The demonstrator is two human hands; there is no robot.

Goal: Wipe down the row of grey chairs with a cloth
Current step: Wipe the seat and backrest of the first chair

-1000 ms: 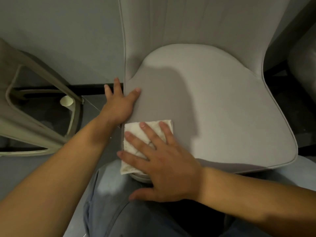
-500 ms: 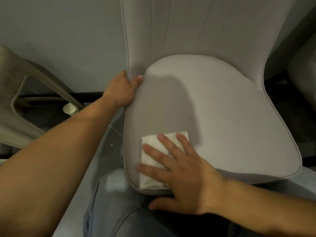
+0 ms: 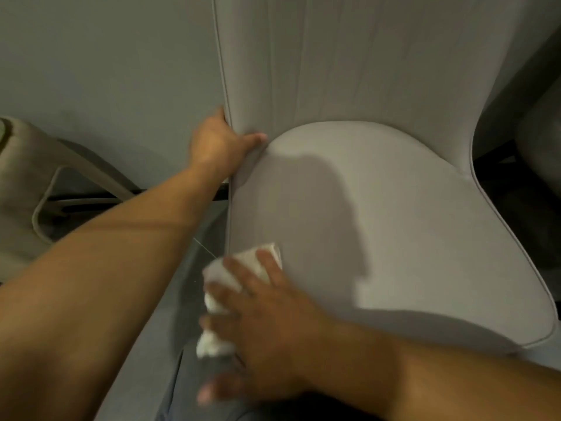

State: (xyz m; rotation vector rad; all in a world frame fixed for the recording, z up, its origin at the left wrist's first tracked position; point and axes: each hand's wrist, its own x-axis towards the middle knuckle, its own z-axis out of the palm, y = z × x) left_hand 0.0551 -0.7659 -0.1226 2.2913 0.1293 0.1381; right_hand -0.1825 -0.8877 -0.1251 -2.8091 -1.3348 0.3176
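The cloth [image 3: 243,270] looks soft and light, crumpling at the chair's [image 3: 379,238] front-left seat edge under the right hand [image 3: 267,323], whose flat, spread grip presses it. The left hand [image 3: 217,144] clasps the chair where back meets seat. No containers show.

Head view looks steeply down, close over the grey chair [image 3: 379,238].
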